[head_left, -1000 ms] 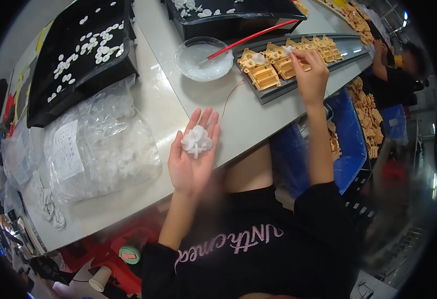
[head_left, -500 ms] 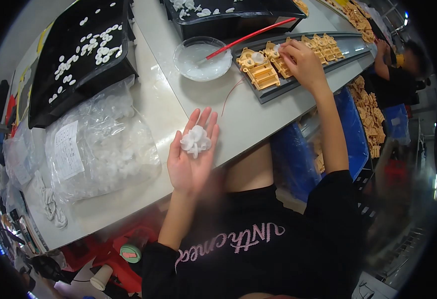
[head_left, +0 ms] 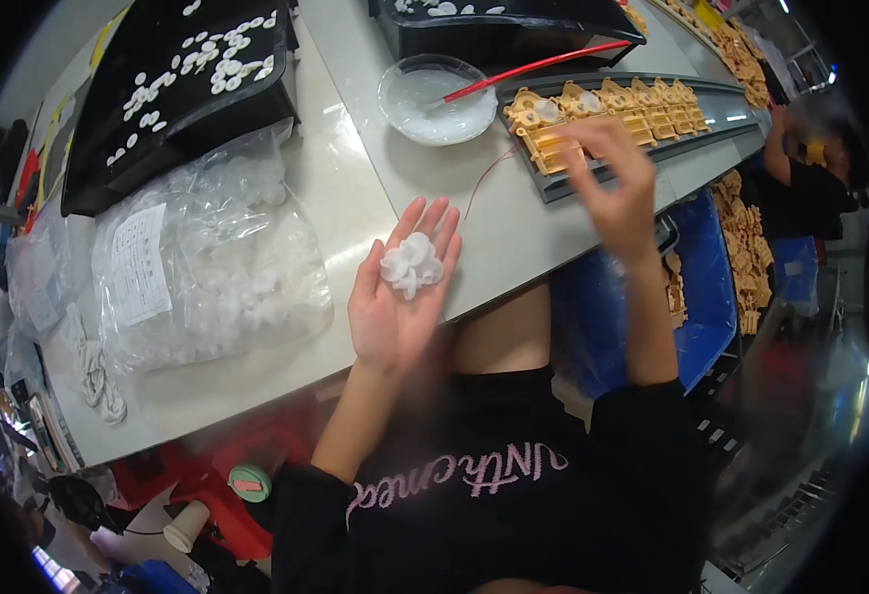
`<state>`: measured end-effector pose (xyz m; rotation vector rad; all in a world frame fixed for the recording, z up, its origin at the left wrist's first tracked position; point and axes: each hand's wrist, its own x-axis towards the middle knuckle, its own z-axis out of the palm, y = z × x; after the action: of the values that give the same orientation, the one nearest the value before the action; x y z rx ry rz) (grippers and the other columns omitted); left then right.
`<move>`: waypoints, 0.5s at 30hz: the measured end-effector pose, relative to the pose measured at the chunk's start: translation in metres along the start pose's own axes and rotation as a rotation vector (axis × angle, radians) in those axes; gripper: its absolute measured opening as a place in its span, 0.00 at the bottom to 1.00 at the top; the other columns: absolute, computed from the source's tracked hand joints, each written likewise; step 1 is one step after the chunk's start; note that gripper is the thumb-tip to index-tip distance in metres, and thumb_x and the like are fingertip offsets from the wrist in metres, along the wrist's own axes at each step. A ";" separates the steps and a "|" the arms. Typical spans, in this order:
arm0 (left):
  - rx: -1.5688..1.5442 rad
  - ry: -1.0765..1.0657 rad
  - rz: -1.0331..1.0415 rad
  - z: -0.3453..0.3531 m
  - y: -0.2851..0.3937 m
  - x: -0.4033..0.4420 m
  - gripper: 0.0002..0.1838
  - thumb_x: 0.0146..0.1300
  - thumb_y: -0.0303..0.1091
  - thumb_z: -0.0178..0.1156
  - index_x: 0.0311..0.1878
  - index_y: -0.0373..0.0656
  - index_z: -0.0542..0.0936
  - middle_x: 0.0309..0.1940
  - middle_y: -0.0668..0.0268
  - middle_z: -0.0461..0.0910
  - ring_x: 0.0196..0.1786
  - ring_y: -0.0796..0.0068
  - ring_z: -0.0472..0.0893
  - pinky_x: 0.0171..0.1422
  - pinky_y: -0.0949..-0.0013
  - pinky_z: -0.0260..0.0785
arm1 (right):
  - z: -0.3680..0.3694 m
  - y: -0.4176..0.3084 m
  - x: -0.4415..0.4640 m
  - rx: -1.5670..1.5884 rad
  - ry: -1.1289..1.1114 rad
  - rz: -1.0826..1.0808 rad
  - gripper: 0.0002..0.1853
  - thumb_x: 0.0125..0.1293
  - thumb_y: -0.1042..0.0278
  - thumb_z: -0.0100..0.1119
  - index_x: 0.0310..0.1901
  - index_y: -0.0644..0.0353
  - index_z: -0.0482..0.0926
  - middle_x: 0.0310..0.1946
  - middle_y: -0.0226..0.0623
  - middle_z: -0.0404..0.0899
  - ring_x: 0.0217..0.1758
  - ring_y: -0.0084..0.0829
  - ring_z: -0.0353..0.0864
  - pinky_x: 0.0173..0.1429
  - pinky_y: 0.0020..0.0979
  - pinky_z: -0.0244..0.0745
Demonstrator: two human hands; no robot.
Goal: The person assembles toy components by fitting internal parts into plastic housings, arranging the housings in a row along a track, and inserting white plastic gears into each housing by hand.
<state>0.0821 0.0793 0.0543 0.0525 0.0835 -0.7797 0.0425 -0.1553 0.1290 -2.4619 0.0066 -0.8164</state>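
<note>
My left hand (head_left: 387,322) lies palm up with its fingers stretched out. On it rests a small heap of white plastic discs (head_left: 412,265). My right hand (head_left: 620,198), smeared by motion, hovers at the near edge of a grey rack (head_left: 555,188); what its fingers hold, if anything, I cannot make out. A row of tan plastic parts (head_left: 647,107) lies along that rack. White discs sit on the two leftmost parts, one disc (head_left: 546,110) and another disc (head_left: 589,102). To the left stands a clear bowl (head_left: 469,134) of whitish stuff, with a red-handled brush (head_left: 543,69) across it.
A black tray (head_left: 192,129) with scattered white discs stands at the upper left, above a clear bag (head_left: 216,267) of white pieces. Another black tray (head_left: 513,35) is at the back. Right of me is a blue bin (head_left: 707,297); farther off, a co-worker (head_left: 816,178).
My right hand has drawn back from the second tan part toward me, leaving a white disc on it. My left hand keeps its heap. The view has shifted slightly.
</note>
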 end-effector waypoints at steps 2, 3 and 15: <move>0.054 0.007 -0.001 0.001 -0.001 0.001 0.31 0.74 0.42 0.37 0.74 0.34 0.51 0.75 0.49 0.50 0.77 0.56 0.51 0.81 0.57 0.42 | 0.021 -0.035 -0.014 0.122 -0.179 -0.083 0.12 0.58 0.73 0.65 0.45 0.61 0.82 0.43 0.40 0.80 0.49 0.40 0.79 0.54 0.36 0.73; 0.079 0.006 -0.006 0.002 -0.001 0.001 0.31 0.74 0.43 0.36 0.74 0.34 0.51 0.74 0.50 0.51 0.77 0.57 0.52 0.80 0.57 0.43 | 0.033 -0.045 -0.019 0.186 -0.246 -0.120 0.14 0.56 0.73 0.65 0.46 0.60 0.81 0.44 0.39 0.79 0.49 0.40 0.78 0.53 0.37 0.74; 0.004 0.001 -0.001 0.000 0.000 -0.002 0.31 0.75 0.43 0.36 0.74 0.33 0.52 0.73 0.49 0.53 0.76 0.57 0.54 0.81 0.56 0.42 | 0.057 -0.042 -0.013 0.236 -0.176 -0.283 0.11 0.52 0.77 0.66 0.39 0.61 0.80 0.40 0.35 0.82 0.40 0.36 0.82 0.44 0.33 0.78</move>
<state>0.0811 0.0807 0.0545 0.0568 0.0825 -0.7804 0.0570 -0.0894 0.1046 -2.3280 -0.4846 -0.6677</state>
